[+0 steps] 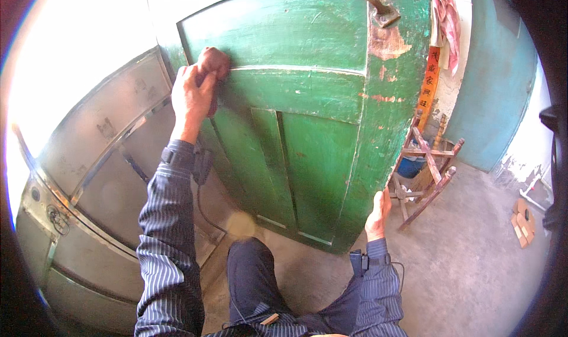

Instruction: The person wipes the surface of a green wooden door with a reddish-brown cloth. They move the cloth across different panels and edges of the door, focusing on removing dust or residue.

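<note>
A green wooden panelled door (324, 90) with worn, chipped paint stands in front of me. My left hand (191, 93) holds a bunched dark red cloth (214, 61) against the door's left side, by the ledge between its upper and middle parts. Low on the opposite side, my right hand (378, 215) grips the door's free edge, its fingers partly hidden by that edge. A metal door handle (385, 15) is fixed near the top right, above a patch of bare wood.
At left stands a grey panelled door (133, 159) with a ring pull (57, 219). A folded wooden stand (428, 155) and a blue bucket (410, 167) are behind the green door's edge. Pink cloth (447, 26) hangs above an orange paper strip bearing writing (429, 84). Cardboard (523, 226) lies on the concrete floor.
</note>
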{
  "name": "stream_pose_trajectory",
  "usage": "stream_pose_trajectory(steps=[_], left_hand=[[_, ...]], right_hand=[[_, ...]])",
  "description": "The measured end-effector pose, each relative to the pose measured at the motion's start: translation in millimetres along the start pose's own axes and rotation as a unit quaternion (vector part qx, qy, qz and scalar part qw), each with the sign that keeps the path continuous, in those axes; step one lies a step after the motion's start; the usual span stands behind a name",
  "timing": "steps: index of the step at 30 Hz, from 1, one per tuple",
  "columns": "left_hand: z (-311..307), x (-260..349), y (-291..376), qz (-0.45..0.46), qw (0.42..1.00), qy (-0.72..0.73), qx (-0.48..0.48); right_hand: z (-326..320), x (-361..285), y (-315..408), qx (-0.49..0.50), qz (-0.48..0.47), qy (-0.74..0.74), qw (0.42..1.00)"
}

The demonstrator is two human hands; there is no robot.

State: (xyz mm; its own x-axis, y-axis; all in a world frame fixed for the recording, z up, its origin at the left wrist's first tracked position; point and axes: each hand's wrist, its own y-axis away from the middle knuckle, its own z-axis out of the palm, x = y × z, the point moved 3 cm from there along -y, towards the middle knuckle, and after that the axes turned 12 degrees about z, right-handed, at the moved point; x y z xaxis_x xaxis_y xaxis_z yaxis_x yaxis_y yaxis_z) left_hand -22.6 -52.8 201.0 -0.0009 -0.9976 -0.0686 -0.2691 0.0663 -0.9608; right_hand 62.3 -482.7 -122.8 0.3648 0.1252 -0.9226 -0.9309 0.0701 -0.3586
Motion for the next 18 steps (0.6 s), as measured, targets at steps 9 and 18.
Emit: stream_pose_trajectory(steps=[9, 18], left_hand=[[13.5, 187.5, -8.7, 0.203, 0.966, 0.161, -0.007], [41.3, 56.1, -46.3, 0.072, 0.995, 0.065, -0.009]], right_hand=[[0.8, 31.5, -2.2, 0.017, 0.04, -0.025, 0.999], [-1.7, 21.2, -1.1, 0.013, 0.019, 0.03, 0.999]])
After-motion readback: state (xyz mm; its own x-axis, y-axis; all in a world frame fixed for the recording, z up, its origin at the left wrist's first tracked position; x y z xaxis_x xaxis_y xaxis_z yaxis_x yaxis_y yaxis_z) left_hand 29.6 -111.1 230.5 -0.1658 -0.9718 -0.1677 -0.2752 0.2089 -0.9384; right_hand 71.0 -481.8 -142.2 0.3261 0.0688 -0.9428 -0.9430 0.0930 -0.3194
